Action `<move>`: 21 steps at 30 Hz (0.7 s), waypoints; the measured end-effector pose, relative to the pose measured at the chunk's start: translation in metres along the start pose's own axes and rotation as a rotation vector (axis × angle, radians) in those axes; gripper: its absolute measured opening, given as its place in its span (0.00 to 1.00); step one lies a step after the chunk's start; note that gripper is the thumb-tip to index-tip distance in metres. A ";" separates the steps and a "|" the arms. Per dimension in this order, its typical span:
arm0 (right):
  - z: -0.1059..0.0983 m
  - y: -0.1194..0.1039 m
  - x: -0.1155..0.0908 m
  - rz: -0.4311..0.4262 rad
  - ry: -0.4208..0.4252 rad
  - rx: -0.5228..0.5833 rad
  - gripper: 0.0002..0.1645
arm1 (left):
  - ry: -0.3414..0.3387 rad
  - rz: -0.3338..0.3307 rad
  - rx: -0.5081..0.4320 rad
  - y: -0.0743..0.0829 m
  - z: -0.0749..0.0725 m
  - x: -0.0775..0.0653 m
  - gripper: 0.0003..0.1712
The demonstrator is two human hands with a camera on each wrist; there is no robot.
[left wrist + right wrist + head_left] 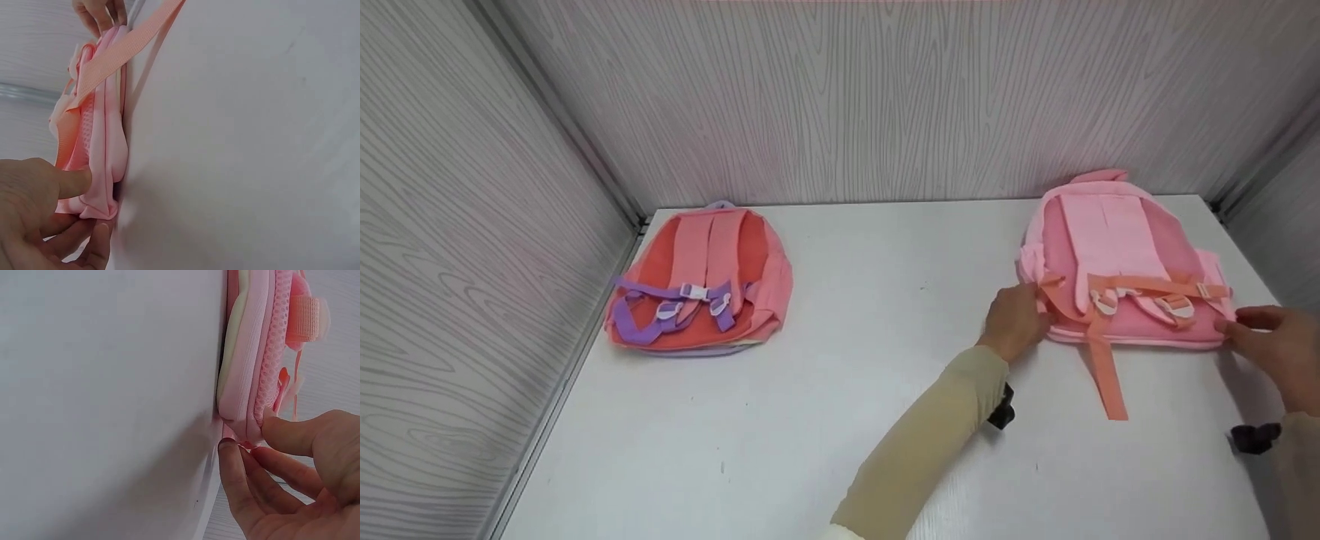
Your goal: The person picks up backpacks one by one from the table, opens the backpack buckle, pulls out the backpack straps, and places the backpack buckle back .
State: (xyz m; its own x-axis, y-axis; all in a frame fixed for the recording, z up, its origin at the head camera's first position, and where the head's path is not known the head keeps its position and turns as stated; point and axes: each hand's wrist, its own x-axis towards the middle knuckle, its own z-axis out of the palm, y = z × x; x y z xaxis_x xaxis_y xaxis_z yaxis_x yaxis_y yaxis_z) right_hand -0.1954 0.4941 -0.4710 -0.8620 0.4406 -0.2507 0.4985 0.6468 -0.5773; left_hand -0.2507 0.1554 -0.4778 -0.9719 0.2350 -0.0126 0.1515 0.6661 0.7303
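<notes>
A light pink backpack (1110, 232) lies on the right side of the white table, its shoulder straps facing up. Orange webbing (1155, 285) with white buckles crosses its lower back, and one strap end (1106, 375) hangs past the bottom edge onto the table. My left hand (1015, 322) grips the bag's lower left corner; in the left wrist view the thumb (74, 183) lies on top with fingers beneath. At the lower right corner my right hand (1279, 345) pinches the fabric between thumb (287, 436) and fingertips, as the right wrist view shows.
A coral-pink backpack (701, 262) with purple straps (637, 322) lies at the table's left, straps up. Grey wood-grain panels (840, 105) close in the back and both sides of the white table (810, 420).
</notes>
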 end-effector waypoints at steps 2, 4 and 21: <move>-0.002 0.001 -0.001 -0.008 0.025 -0.002 0.45 | 0.028 0.022 0.007 0.001 0.004 0.001 0.05; -0.003 0.003 -0.003 -0.011 0.051 0.002 0.44 | 0.048 0.045 0.011 0.001 0.008 0.001 0.03; -0.008 -0.001 0.001 -0.044 0.049 0.029 0.41 | 0.071 -0.019 -0.221 0.000 0.011 -0.002 0.19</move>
State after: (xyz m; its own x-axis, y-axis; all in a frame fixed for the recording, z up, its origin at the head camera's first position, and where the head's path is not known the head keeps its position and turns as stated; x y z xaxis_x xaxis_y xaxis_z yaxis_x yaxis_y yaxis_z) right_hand -0.1954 0.4991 -0.4646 -0.8771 0.4426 -0.1864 0.4565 0.6480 -0.6096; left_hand -0.2467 0.1625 -0.4855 -0.9856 0.1686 0.0147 0.0978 0.4968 0.8624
